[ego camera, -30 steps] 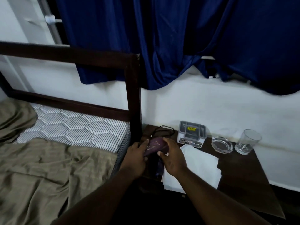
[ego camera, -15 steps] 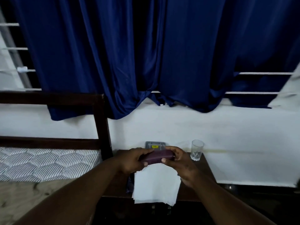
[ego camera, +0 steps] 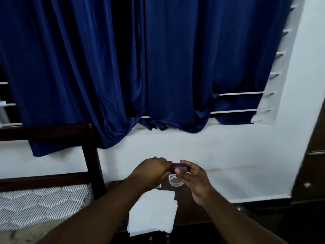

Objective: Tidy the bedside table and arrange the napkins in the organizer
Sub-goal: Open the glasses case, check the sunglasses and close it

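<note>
Both hands hold a small dark purple case (ego camera: 179, 167) lifted above the dark wooden bedside table (ego camera: 193, 213). My left hand (ego camera: 151, 170) grips its left end and my right hand (ego camera: 192, 176) its right end. A stack of white napkins (ego camera: 153, 213) lies on the table near its front edge, overhanging a little. A clear glass ashtray (ego camera: 174, 181) sits on the table just under the case. Only a corner of the grey organizer (ego camera: 158, 186) shows below my left hand; the rest is hidden.
A dark wooden bed frame (ego camera: 91, 155) and striped mattress (ego camera: 44, 201) stand left of the table. Blue curtains (ego camera: 140, 67) hang over the barred window above. A dark wooden door or cabinet (ego camera: 313, 164) rises at the right edge.
The view has tilted up and right. Both hands have raised the purple case further and moved it slightly right, over the ashtray; the drinking glass is now hidden.
</note>
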Available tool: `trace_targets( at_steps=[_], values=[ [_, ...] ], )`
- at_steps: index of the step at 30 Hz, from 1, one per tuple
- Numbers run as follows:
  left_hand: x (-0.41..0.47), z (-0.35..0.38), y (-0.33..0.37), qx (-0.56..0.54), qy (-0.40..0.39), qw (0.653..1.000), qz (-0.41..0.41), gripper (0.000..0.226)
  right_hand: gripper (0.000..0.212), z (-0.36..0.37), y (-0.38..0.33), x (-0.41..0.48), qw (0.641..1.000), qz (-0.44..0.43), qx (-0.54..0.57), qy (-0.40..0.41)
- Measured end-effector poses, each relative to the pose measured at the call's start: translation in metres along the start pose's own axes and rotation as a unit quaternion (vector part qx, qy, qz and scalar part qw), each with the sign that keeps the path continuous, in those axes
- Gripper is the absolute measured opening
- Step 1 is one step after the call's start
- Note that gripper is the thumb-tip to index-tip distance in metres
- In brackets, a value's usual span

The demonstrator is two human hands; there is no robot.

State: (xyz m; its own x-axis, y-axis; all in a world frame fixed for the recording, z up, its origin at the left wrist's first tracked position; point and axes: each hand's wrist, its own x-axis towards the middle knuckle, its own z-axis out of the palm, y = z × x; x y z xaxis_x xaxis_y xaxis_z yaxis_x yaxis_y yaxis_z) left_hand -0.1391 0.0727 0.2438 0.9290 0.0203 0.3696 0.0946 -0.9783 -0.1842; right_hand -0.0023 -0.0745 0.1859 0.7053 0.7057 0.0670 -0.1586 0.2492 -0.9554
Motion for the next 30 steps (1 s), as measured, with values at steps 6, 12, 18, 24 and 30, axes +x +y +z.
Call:
trace_targets(
  at_steps=[6,12,18,24,30],
  values=[
    [0.004,0.001,0.004,0.259,0.086,0.946,0.174,0.065,0.054,-0.006,-0.009,-0.007,0.999,0.005,0.051,-0.008],
    [0.002,0.009,0.010,0.294,0.130,0.926,0.198,0.055,0.095,-0.005,-0.011,-0.012,0.996,0.003,0.082,-0.023],
    [0.002,-0.018,0.008,0.019,0.061,0.996,0.068,0.058,0.080,-0.010,-0.016,-0.014,0.995,0.001,0.091,-0.030],
    [-0.028,-0.037,-0.019,-0.609,0.026,0.754,-0.245,0.054,0.071,-0.026,-0.029,-0.013,0.994,0.001,0.106,-0.034],
    [-0.031,-0.029,-0.013,-0.642,0.035,0.715,-0.274,0.041,0.067,-0.025,-0.036,-0.012,0.993,0.002,0.108,-0.050]
  ],
)
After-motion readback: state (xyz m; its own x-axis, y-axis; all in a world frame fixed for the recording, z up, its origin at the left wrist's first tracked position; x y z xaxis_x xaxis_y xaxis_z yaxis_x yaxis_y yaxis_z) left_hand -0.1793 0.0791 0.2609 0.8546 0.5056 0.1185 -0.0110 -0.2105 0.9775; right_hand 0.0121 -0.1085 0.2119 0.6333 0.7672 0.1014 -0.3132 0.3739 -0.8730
